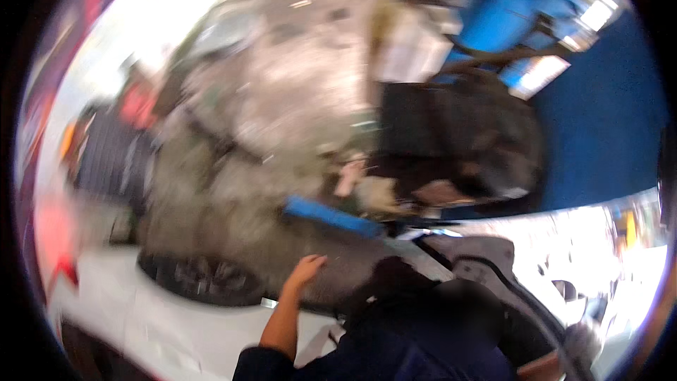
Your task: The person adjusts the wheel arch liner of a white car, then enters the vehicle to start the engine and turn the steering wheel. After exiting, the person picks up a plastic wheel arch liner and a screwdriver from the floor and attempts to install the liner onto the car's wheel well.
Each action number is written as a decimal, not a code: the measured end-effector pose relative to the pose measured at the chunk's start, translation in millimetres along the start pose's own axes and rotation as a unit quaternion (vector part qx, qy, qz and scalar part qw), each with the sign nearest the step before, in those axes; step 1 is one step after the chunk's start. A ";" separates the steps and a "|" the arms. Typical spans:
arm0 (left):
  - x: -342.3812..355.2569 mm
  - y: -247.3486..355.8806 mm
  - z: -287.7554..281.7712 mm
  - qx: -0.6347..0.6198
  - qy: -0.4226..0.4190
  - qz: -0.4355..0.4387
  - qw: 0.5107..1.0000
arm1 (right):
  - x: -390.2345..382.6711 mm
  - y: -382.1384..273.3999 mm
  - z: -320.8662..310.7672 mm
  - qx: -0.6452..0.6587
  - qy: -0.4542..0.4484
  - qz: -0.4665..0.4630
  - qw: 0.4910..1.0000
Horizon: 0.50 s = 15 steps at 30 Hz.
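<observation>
The picture is heavily motion-blurred. My left hand [305,270] reaches forward from a dark blue sleeve, fingers loosely apart and holding nothing, resting on or just over a dark grey curved panel [352,268]. Just beyond the hand lies a blue bar [331,216]. A strip of what looks like my right forearm [541,367] shows at the bottom right edge; its hand is out of the picture.
A dark tyre [203,279] sits low left against a white body panel [141,310]. Another person in dark clothes [458,141] crouches beyond the blue bar on the dusty concrete floor [282,92]. A blue wall [599,120] stands at the right.
</observation>
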<state>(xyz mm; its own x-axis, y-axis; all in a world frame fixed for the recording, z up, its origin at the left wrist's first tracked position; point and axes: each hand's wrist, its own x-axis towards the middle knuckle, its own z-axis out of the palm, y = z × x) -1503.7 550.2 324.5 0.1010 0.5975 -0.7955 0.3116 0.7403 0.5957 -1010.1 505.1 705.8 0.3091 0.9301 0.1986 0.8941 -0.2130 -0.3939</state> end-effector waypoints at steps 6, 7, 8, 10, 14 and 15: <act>77.9 117.2 -41.9 0.382 -0.110 0.107 0.911 | -4.3 -0.1 -57.6 0.134 0.023 -0.061 0.989; 89.5 131.5 -44.1 0.456 -0.094 0.146 0.873 | -24.6 5.6 -64.8 0.207 0.030 -0.066 0.976; 99.9 141.4 -35.6 0.519 -0.076 0.188 0.830 | -42.2 9.0 -78.9 0.267 0.046 -0.083 0.959; 112.3 155.7 -43.3 0.590 -0.037 0.215 0.777 | -64.4 32.3 -75.3 0.419 0.065 -0.161 0.891; 136.0 158.9 -73.4 0.458 -0.141 0.205 0.854 | -104.5 -13.9 -67.8 0.539 0.214 -0.121 0.806; 163.5 146.1 -90.5 0.432 -0.148 0.205 0.866 | -100.4 -31.1 -60.2 0.575 0.296 -0.045 0.762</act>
<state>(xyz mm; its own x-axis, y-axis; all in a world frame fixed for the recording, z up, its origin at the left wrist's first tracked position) -1527.2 783.9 291.5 0.5688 0.5559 -0.6062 0.7692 -0.0988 0.6313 -1049.5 400.3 752.2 0.6596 0.5546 0.5072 0.1512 0.5631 -0.8124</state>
